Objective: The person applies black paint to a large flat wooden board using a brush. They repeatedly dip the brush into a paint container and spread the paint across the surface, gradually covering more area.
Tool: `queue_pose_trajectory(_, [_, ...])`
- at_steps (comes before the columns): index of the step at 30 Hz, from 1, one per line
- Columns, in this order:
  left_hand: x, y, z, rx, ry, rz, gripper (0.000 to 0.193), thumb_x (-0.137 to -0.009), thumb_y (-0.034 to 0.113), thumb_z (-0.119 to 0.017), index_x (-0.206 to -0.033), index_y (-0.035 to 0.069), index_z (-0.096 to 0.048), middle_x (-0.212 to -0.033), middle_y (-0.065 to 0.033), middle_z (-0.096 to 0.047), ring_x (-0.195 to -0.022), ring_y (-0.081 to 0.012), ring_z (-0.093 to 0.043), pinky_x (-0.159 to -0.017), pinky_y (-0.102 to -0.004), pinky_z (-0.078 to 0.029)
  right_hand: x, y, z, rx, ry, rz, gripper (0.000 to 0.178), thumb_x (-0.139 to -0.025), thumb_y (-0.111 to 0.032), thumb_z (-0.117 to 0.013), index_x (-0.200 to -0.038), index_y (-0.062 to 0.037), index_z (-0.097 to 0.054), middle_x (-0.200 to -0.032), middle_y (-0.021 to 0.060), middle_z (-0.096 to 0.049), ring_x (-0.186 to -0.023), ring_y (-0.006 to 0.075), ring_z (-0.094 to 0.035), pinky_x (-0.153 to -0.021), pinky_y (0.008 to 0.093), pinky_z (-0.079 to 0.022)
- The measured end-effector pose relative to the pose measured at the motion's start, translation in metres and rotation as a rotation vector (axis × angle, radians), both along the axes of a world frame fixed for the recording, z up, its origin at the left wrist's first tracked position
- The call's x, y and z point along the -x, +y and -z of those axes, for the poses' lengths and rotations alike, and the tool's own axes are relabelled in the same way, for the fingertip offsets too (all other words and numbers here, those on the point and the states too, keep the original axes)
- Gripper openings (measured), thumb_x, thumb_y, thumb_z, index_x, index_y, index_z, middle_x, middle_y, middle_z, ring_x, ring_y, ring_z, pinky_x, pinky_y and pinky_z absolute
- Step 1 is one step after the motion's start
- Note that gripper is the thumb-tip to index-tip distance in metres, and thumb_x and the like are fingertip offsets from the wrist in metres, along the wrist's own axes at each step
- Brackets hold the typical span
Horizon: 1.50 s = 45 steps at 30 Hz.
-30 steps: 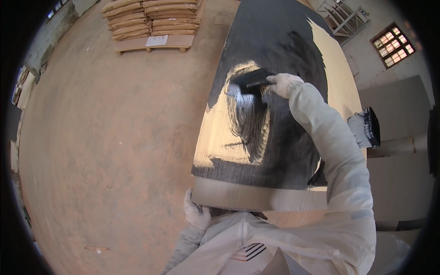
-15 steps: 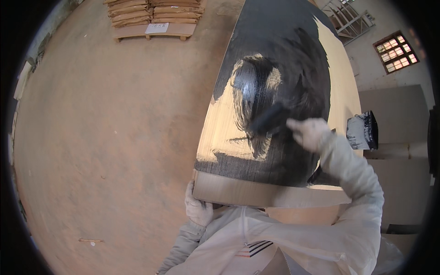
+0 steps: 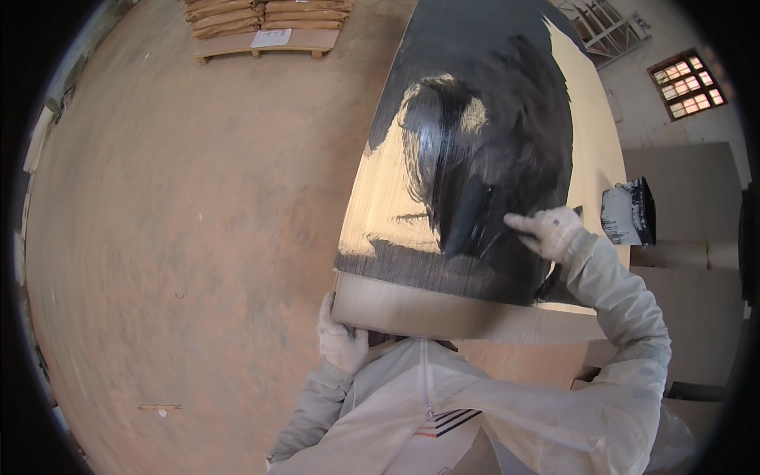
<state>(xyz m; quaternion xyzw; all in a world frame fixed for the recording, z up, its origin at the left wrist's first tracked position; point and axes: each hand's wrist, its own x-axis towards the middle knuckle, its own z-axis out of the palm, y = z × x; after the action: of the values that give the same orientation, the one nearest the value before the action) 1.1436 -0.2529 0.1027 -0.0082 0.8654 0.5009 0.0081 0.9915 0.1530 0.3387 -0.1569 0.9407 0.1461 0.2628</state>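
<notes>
A wide dark-bristled brush (image 3: 470, 215) lies against the black-coated top sheet (image 3: 546, 111) of a stack. My right hand (image 3: 548, 233), in a pale glove, is closed on its handle, with the index finger pointing out along it; the dark handle hardly shows against the coating. Bare yellowish wood grain shows at the left and along the right of the sheet. My left hand (image 3: 343, 336), also gloved, grips the near left corner of the stack's grey-brown side (image 3: 443, 305); some of its fingers are hidden underneath.
A paint-smeared white container (image 3: 625, 212) stands right of the sheet. At the far left, brown sacks (image 3: 226, 17) are piled on a wooden pallet (image 3: 305, 52). A metal frame (image 3: 606, 32) stands at the far right, near a barred window (image 3: 687, 83). A small stick (image 3: 161, 407) lies on the floor.
My right hand has drawn the brush toward me and turned it more upright in view. The black coating covers more of the near middle of the sheet. My left hand keeps its grip.
</notes>
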Motion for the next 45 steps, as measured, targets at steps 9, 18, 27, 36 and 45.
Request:
queue_pose_trajectory(9, [0.000, -0.005, -0.004, 0.009, -0.031, 0.022, 0.086, -0.085, 0.010, -0.077, -0.157, -0.009, -0.033, -0.145, -0.0299, -0.056, -0.128, -0.0475, -0.061, -0.110, -0.0490, -0.050, 0.058, -0.084, 0.020, 0.121, 0.113, -0.105, 0.048, -0.098, -0.033, -0.068, -0.146, -0.0316, -0.065, -0.099, 0.0150, -0.078, -0.094, 0.0365, -0.076, -0.086, 0.0478, -0.061])
queue_pose_trajectory(18, [-0.002, -0.009, -0.001, -0.052, -0.033, 0.018, 0.092, -0.083, 0.015, -0.082, -0.155, -0.012, -0.033, -0.144, -0.0337, -0.056, -0.132, -0.0483, -0.059, -0.111, -0.0502, -0.050, 0.081, -0.104, 0.008, 0.002, -0.033, -0.284, 0.051, -0.100, -0.035, -0.067, -0.151, -0.0371, -0.061, -0.109, 0.0136, -0.079, -0.103, 0.0375, -0.075, -0.097, 0.0457, -0.060])
queue_pose_trajectory(27, [0.002, -0.025, -0.027, 0.043, -0.097, 0.146, 0.104, -0.085, 0.034, -0.088, -0.157, -0.012, -0.031, -0.142, -0.0325, -0.060, -0.132, -0.0450, -0.062, -0.111, -0.0469, -0.051, 0.052, -0.084, -0.005, -0.095, -0.058, -0.387, 0.050, -0.099, -0.034, -0.067, -0.148, -0.0343, -0.063, -0.101, 0.0134, -0.079, -0.098, 0.0357, -0.076, -0.091, 0.0442, -0.061])
queue_pose_trajectory(36, [0.001, -0.013, -0.019, -0.048, -0.225, 0.020, 0.102, -0.089, 0.043, -0.086, -0.156, -0.015, -0.034, -0.144, -0.0341, -0.058, -0.137, -0.0455, -0.058, -0.113, -0.0471, -0.049, 0.127, -0.092, 0.005, -0.008, 0.016, -0.278, 0.049, -0.100, -0.032, -0.067, -0.149, -0.0325, -0.064, -0.110, 0.0151, -0.078, -0.104, 0.0349, -0.075, -0.095, 0.0452, -0.059])
queue_pose_trajectory(45, [0.000, -0.005, -0.017, -0.049, -0.227, -0.048, 0.096, -0.090, 0.039, -0.086, -0.155, -0.013, -0.038, -0.140, -0.0319, -0.063, -0.130, -0.0440, -0.064, -0.108, -0.0458, -0.053, 0.141, -0.111, 0.018, 0.065, -0.008, -0.206, 0.049, -0.100, -0.032, -0.067, -0.149, -0.0330, -0.064, -0.123, 0.0136, -0.078, -0.116, 0.0343, -0.073, -0.104, 0.0430, -0.057])
